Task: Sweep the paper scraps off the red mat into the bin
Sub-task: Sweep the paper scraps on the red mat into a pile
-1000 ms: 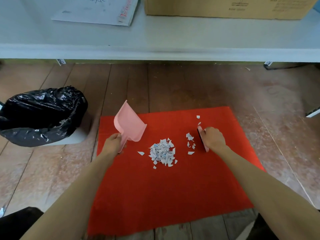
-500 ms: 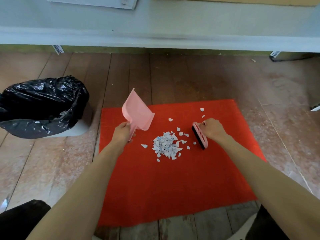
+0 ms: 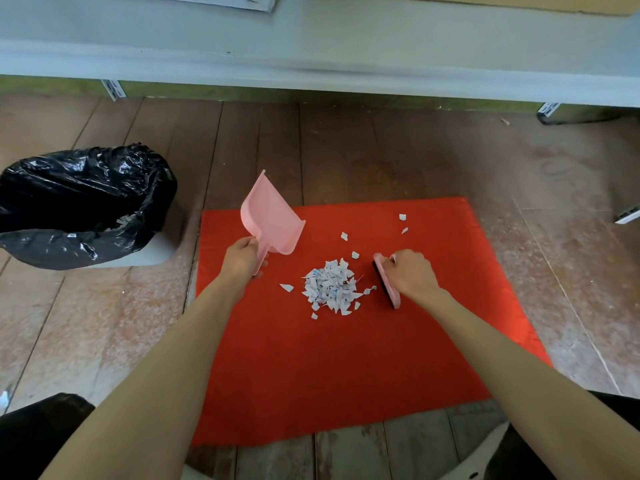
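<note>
A red mat (image 3: pixel 346 368) lies on the wooden floor. A heap of white paper scraps (image 3: pixel 329 287) sits near its middle, with a few loose scraps (image 3: pixel 402 217) toward the far right. My left hand (image 3: pixel 242 258) grips the handle of a pink dustpan (image 3: pixel 270 216), tilted up above the mat's far left corner. My right hand (image 3: pixel 412 273) holds a pink hand brush (image 3: pixel 386 284) with dark bristles, set on the mat just right of the heap. A bin (image 3: pixel 83 202) lined with a black bag stands on the floor to the left, with some scraps inside.
A pale shelf edge (image 3: pixel 311 77) runs across the far side above the floor. Dark clothing shows at the bottom corners. A white object (image 3: pixel 628 214) lies at the right edge.
The brush has swept leftward, pushing the loose right-hand scraps into the heap. The dustpan stays raised in my left hand. The camera has tilted down slightly.
</note>
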